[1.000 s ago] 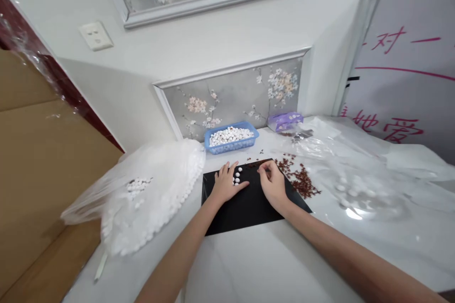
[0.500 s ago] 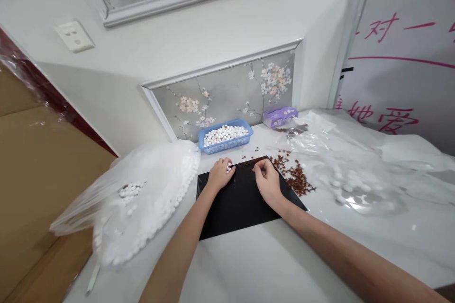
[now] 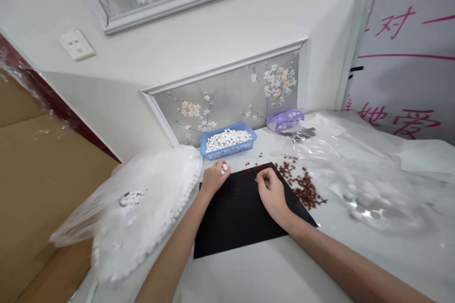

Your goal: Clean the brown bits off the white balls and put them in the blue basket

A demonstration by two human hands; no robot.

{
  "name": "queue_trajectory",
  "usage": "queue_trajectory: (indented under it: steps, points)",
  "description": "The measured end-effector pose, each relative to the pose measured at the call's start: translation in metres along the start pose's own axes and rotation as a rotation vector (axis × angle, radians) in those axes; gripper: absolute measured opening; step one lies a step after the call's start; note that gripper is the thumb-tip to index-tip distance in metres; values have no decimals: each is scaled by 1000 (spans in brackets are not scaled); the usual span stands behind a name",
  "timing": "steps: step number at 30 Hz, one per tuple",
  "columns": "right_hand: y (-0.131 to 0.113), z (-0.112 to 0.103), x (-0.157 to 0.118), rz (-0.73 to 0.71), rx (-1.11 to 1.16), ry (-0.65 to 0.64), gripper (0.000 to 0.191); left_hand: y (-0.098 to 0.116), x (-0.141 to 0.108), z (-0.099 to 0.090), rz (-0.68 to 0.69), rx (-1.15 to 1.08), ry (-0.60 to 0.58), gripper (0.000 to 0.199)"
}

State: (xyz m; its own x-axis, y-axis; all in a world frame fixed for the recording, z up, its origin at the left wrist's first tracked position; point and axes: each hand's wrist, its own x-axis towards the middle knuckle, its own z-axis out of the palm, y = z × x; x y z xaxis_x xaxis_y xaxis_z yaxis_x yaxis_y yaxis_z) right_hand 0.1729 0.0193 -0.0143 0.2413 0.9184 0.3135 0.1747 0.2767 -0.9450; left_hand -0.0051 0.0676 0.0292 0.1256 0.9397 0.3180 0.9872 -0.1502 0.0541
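Note:
My left hand point(image 3: 214, 177) is curled around several small white balls point(image 3: 224, 169), which show between its thumb and fingers at the black mat's far left corner. Over the right half of the black mat point(image 3: 231, 227), my right hand point(image 3: 273, 194) has thumb and fingertips pinched together; whatever they hold is hidden. Small reddish-brown star-shaped pieces point(image 3: 307, 191) lie scattered beside that hand, some along the mat's far edge. Just beyond my left hand stands a blue plastic basket point(image 3: 213, 155) filled with white balls, a few bearing brown spots.
On the left lies a large clear bag point(image 3: 156, 218) of white balls. Another plastic bag point(image 3: 377, 199) with white balls spreads over the right side of the white table point(image 3: 249, 274). A purple packet point(image 3: 285, 119) rests against the wall, and a cardboard box point(image 3: 42, 170) stands at far left.
My left hand has shifted left with the white balls, to the mat's edge and nearer the basket. My right hand stays pinched over the mat. The camera view has moved slightly.

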Motion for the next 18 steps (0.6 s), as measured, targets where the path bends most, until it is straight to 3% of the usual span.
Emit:
queue_trajectory:
  steps: [4,11,15,18]
  points:
    - [-9,0,-4,-22,-93,-58,12,-8,35,-23,-65,2,59,31]
    - [-20,-1,-12,-147,-178,-222,11,-24,130,-59,-121,-50,46,34]
    - [-18,-1,-12,-146,-208,-267,10,-35,170,-59,-111,-107,-30,43]
    - [-15,0,-11,-88,-197,-274,9,-43,184,-49,-45,-149,-145,44]
